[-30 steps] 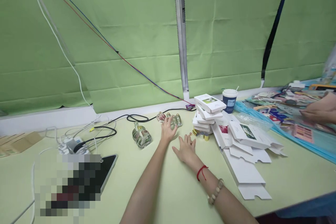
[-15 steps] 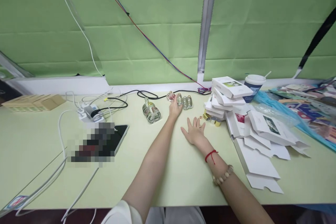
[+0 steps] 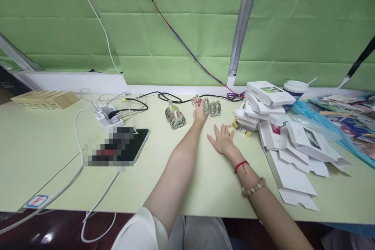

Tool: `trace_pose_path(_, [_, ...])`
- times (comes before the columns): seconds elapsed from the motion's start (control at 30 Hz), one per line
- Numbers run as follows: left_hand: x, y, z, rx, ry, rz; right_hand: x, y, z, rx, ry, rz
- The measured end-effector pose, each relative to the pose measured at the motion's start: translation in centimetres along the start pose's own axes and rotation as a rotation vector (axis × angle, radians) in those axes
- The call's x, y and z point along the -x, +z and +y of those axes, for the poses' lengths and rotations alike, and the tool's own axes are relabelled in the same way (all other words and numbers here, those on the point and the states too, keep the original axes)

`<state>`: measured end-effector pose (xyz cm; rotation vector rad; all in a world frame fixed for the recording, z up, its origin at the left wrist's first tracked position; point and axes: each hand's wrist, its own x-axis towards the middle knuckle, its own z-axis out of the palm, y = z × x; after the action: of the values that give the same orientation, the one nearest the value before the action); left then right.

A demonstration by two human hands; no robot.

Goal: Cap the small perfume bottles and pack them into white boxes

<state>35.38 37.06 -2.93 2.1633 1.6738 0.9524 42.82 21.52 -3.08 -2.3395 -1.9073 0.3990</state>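
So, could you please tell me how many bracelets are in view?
2, both on the right arm: a red string bracelet just behind the right hand, and a beaded bracelet farther up.

A loose white short sleeve [image 3: 144, 228] with a wide hem covers the left upper arm; pale grey trousers [image 3: 205, 235] show below. A thin red cord bracelet [image 3: 241, 165], knotted with a short loose end, circles the right wrist. Above it sits a chunky, pale beaded bracelet [image 3: 253, 188]. The right hand [image 3: 223, 143] wears a slim ring [image 3: 229, 134].
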Motion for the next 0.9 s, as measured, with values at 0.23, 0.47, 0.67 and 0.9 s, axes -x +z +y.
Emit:
trace_pose_path(0.23, [0.5,0.4,-0.4,0.043,0.194,0.174,-1.6,0.5,1.2,-0.083,-0.103,0.145])
trace_pose_path(0.47, [4.1,-0.8,-0.4,0.084,0.308,0.229,-3.8,0.2,3.4,-0.308,-0.205,0.351])
trace_pose_path(0.67, [8.3,-3.0,-1.0,0.219,0.297,0.164,-4.6,1.0,4.3,-0.398,-0.323,0.48])
trace_pose_path(0.9, [9.6,-4.4,-1.5,0.662,0.157,-0.124,-4.8,1.9,5.2,-0.509,-0.445,0.612])
